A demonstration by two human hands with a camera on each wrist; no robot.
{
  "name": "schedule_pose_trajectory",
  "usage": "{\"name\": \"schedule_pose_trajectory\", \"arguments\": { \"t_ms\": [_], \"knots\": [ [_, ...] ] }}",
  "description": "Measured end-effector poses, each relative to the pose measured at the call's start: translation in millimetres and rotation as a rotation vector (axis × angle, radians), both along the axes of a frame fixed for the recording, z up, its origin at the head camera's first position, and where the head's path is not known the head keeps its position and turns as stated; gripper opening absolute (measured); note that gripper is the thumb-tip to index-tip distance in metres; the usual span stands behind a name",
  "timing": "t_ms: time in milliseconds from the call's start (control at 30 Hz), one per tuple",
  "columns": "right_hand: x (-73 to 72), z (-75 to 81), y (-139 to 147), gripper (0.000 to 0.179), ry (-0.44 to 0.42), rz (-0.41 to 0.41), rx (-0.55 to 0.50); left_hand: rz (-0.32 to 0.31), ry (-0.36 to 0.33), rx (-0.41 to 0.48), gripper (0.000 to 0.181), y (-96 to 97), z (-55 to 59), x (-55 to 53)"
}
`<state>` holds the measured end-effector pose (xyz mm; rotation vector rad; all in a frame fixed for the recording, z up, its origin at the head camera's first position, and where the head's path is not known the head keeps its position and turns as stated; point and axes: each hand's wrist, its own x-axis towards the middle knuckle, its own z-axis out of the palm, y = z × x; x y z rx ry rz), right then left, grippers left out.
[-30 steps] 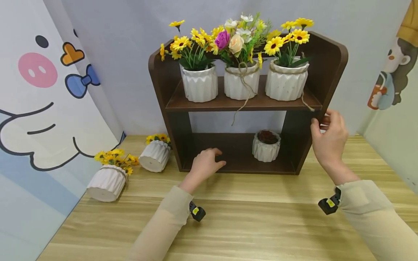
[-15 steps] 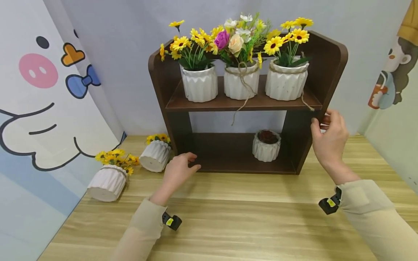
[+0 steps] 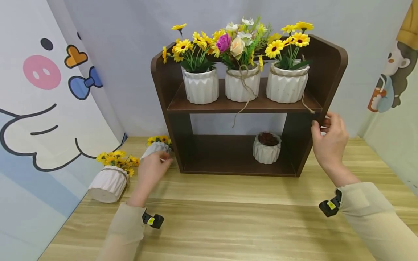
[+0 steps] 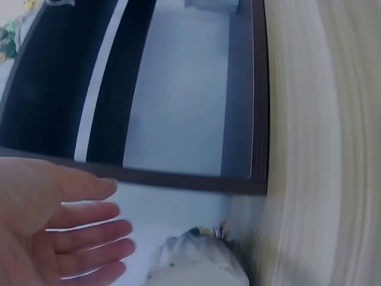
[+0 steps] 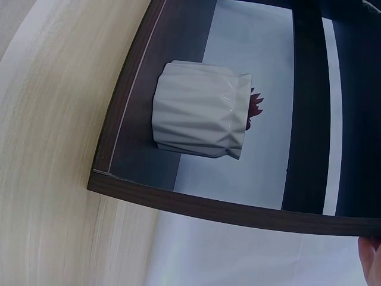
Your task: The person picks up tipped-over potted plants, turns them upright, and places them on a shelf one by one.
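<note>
A dark brown two-tier shelf (image 3: pixel 235 170) stands on the wooden table. My right hand (image 3: pixel 331 141) holds its right side panel, thumb at the front edge and fingers curled along the outer side. My left hand (image 3: pixel 153 170), fingers loosely extended, is in front of a tipped white flowerpot (image 3: pixel 158 146) with yellow flowers, partly hiding it; the left wrist view shows a gap between the hand and that pot (image 4: pixel 196 265). Another tipped flowerpot (image 3: pixel 108 185) lies farther left. On the lower tier stands a white pot (image 3: pixel 267 148) with a dark red plant, also visible in the right wrist view.
On the upper tier three white flowerpots stand in a row: left (image 3: pixel 201 87), middle (image 3: pixel 242 87) and right (image 3: pixel 286 85). The left and right ones hold yellow flowers, the middle one mixed blooms. A cartoon-printed panel (image 3: pixel 42 119) rises at the left.
My left hand has moved left from the shelf's lower front edge, past its left corner, to the nearer tipped flowerpot. My right hand keeps its place on the shelf's side.
</note>
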<state>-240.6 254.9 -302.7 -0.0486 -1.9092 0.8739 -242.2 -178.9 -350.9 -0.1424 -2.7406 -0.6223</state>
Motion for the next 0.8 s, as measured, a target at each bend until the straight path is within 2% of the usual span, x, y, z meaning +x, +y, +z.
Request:
{"name": "schedule_pose_trajectory", "arguments": {
  "t_ms": [233, 367, 467, 600, 800],
  "knots": [
    [0.4, -0.6, 2, 0.025, 0.004, -0.005, 0.002, 0.061, -0.003, -0.039, 0.033, -10.0, -0.2, -23.6],
    [0.1, -0.5, 2, 0.025, 0.007, -0.006, 0.003, 0.078, 0.037, -0.076, 0.041, -11.0, -4.8, -35.7],
    [0.0, -0.7, 2, 0.025, 0.008, -0.005, 0.0, 0.096, 0.035, -0.102, 0.048, -11.1, -10.0, -41.6],
    [-0.8, -0.5, 2, 0.025, 0.009, -0.001, -0.003, 0.121, -0.022, -0.121, 0.053, -11.7, -14.3, -47.2],
    [-1.8, 0.0, 2, 0.025, 0.006, 0.002, -0.005, 0.125, -0.159, -0.118, 0.06, -14.7, -18.0, -57.2]
  ]
}}
